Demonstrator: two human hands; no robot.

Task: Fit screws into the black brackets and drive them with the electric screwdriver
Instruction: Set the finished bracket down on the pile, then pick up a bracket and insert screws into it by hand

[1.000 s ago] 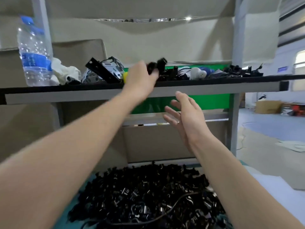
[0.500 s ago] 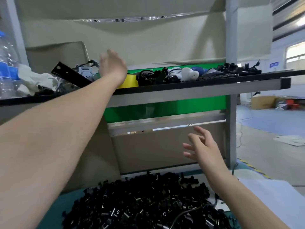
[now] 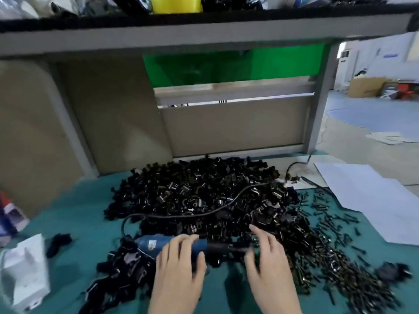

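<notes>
A big heap of black brackets (image 3: pixel 204 196) covers the middle of the green mat. The blue electric screwdriver (image 3: pixel 154 243) lies on its side at the heap's near edge, its black tip pointing right and its cable looping back over the heap. My left hand (image 3: pixel 179 270) lies over the screwdriver's body with fingers spread. My right hand (image 3: pixel 269 264) hovers by the tip, fingers loosely extended, holding nothing I can see. Loose black screws (image 3: pixel 333 225) are scattered to the right. The picture is motion-blurred.
A smaller pile of black parts (image 3: pixel 122 275) lies at the near left. A white box (image 3: pixel 25 270) and a bottle (image 3: pixel 9 214) stand at the left edge. White paper sheets (image 3: pixel 371 196) lie at the right. An overhead shelf (image 3: pixel 204 35) with a yellow tape roll (image 3: pixel 176 4) spans above.
Both hands have come down from the shelf to the mat. My left hand let go of the shelf items and now lies on the screwdriver. The view tilted downward.
</notes>
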